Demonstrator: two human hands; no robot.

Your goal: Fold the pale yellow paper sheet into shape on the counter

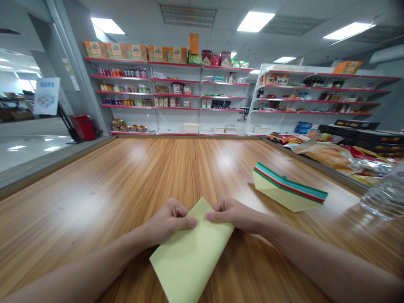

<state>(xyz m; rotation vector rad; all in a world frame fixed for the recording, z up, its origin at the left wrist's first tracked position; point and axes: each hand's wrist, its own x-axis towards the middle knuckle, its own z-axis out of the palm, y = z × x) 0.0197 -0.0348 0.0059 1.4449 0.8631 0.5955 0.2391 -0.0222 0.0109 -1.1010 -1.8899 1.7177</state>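
Observation:
A sheet of pale yellow paper (197, 256) is held tilted above the wooden table, one corner pointing away from me. My left hand (172, 221) pinches its upper left edge, thumb on top and fingers curled beneath. On the upper right edge my right hand (229, 213) grips it in the same way, the two thumbs close together. The paper's right side curves over as if bent or folded; whether it is creased there I cannot tell. To the right stands a folded paper piece (285, 189), pale yellow with green, blue, white and red stripes along its top.
The wooden table (151, 168) spreads out ahead. At the right edge is a clear plastic bottle (386, 193). Packaged snacks (331, 158) lie beyond the table's right border. Shelves (176, 86) of boxes, bottles and packets line the back, and a sign (46, 97) stands at left.

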